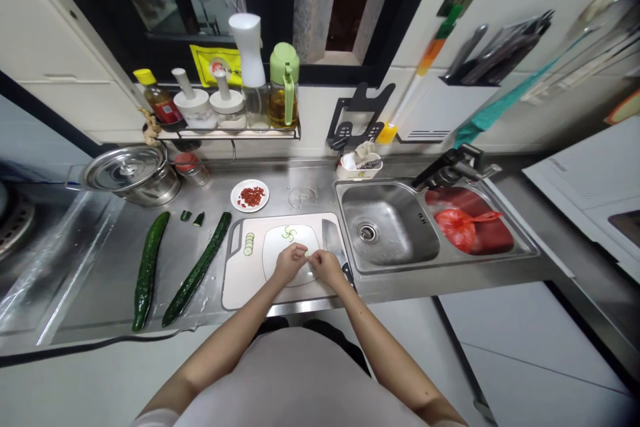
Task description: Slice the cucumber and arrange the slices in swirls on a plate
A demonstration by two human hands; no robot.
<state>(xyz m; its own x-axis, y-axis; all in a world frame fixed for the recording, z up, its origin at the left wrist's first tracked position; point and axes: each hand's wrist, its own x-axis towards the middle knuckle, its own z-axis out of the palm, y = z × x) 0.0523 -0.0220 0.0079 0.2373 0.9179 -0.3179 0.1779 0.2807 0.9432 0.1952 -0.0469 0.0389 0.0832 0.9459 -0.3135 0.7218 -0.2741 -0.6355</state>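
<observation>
My left hand (289, 263) and my right hand (327, 267) meet over a white plate (271, 248). Between their closed fingertips is a small pale piece, apparently a cucumber slice (307, 254); the fingers partly hide it. Curved cucumber pieces (289, 233) form a pinwheel on the far part of the plate. Under the plate is a pale cutting board (240, 287), with a short row of cucumber slices (249, 244) on its left side. A knife (332, 237) lies along the board's right edge, its black handle towards me.
Two whole cucumbers (196, 272) and two cut ends (199, 219) lie left of the board. Behind it stands a small dish of red bits (250, 196). A sink (395, 227) is on the right, a lidded pot (145, 177) at the back left. Bottles line a rack (235, 135).
</observation>
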